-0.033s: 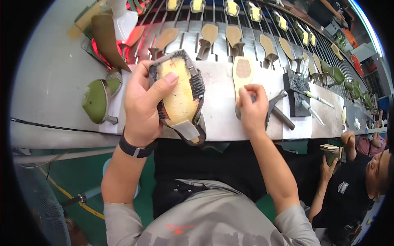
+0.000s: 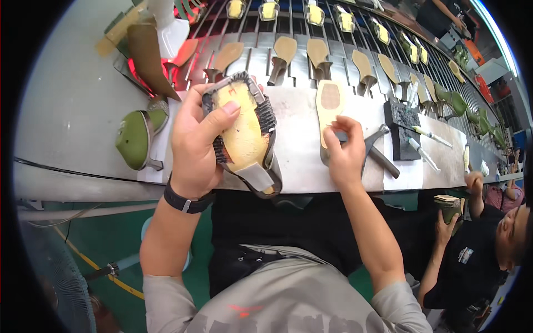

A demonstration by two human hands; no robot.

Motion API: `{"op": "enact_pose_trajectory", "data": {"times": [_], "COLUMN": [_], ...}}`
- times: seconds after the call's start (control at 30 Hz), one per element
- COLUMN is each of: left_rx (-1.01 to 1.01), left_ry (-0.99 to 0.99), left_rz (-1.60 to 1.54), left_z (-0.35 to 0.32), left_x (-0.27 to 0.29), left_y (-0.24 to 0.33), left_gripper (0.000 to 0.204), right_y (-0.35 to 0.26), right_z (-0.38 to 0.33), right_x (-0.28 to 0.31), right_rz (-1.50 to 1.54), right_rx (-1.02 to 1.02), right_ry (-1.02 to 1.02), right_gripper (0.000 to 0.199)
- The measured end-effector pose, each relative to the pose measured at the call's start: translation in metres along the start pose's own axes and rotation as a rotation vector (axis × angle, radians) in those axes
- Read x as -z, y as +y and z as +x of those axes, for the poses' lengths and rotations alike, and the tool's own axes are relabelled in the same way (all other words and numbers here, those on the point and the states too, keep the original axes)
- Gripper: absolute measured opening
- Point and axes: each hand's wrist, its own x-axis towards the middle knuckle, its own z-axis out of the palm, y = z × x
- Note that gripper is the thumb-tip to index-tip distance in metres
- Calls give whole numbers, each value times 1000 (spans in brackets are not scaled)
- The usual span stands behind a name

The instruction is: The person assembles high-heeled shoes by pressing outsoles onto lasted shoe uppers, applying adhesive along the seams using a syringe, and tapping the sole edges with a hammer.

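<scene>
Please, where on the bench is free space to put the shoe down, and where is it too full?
The widest bare patch is the grey bench left of the green shoe. A smaller one lies between the shoe in the left hand and the insole by the right hand. It is crowded right of that hand: pincers, black block, brushes.

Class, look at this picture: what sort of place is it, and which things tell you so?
Most likely a shoe factory line. The left hand holds an unfinished shoe sole up, the right hand touches a loose insole, and rows of shoe parts sit on a conveyor.
</scene>
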Motion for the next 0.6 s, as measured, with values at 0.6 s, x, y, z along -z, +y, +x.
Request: {"op": "enact_pose_trajectory", "data": {"times": [0.6], "left_rx": [203], "left_ry": [-301], "left_rz": [-310], "left_z": [10], "left_x": [-20], "left_y": [-15], "left_gripper": [57], "right_y": [-53], "right_z": [-111], "right_x": [78], "right_rz": [740], "right_rx": [-691], "right_ry": [-302], "right_gripper": [25]}}
